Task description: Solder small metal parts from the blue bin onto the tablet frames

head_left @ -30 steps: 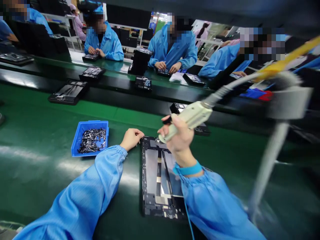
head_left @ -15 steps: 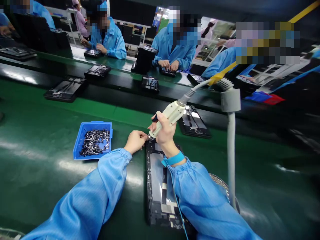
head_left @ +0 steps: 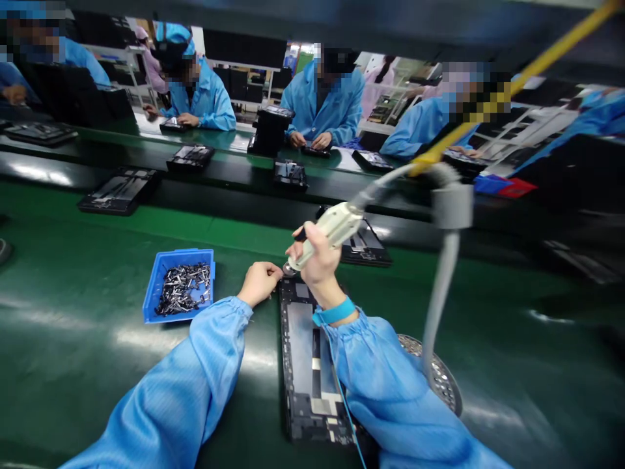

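An opened tablet frame (head_left: 305,365) lies lengthwise on the green belt (head_left: 73,312) in front of me. My right hand (head_left: 315,260) is wrapped round a cream electric screwdriver (head_left: 328,233), its tip down at the frame's far left corner. My left hand (head_left: 261,281) rests curled at that same corner, fingers pinched together beside the tip; what they hold is too small to see. A grey hose (head_left: 439,286) and yellow cable (head_left: 512,81) lead from the screwdriver up to the right.
A blue tray (head_left: 152,286) of small metal parts sits left of my left hand. A round perforated dish (head_left: 442,378) lies at right. Another frame (head_left: 364,244) lies beyond my hand. Several people in blue coats work across a far belt with more frames (head_left: 120,192).
The screwdriver has swung down from a raised position until its tip sits at the frame's far corner. My left hand stayed at that corner. The hose has settled from its swing.
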`<state>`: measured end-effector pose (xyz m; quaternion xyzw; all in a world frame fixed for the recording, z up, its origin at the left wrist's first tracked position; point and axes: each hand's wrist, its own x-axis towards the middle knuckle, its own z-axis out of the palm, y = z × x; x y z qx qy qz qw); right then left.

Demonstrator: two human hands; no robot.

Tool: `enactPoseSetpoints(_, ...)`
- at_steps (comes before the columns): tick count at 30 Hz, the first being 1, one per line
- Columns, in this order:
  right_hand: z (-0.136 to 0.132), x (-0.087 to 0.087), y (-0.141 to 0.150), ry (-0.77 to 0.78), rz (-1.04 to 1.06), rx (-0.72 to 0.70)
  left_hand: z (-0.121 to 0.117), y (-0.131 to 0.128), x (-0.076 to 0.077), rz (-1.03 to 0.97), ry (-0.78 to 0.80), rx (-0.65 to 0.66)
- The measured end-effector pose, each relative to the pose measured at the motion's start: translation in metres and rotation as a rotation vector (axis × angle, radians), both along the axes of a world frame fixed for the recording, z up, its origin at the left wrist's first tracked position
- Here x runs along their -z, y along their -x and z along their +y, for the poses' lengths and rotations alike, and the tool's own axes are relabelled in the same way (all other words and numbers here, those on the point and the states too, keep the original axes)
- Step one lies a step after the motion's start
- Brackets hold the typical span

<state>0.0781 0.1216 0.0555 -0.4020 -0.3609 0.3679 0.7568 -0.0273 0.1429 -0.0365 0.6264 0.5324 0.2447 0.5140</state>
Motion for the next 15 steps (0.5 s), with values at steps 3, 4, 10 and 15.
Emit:
enactPoseSetpoints(3,-0.025,-0.033,-0.017,-0.153,0.081,-0.006,0.002,0.004,-0.005,0.061,-0.044,0.007)
enactPoseSetpoints(4,-0.037,-0.042,-0.025,-0.192,0.085,-0.024,0.001,0.007,-0.009,0.087,-0.074,0.01)
enactPoseSetpoints(10,-0.12,-0.04,-0.067,-0.196,-0.014,-0.134,-0.041,0.008,-0.023,0.181,-0.677,0.021)
enactPoseSetpoints(15,-0.163,-0.019,-0.108,-0.118,-0.056,0.006,-0.15,-0.011,0.05,0.326,-1.267,0.555)
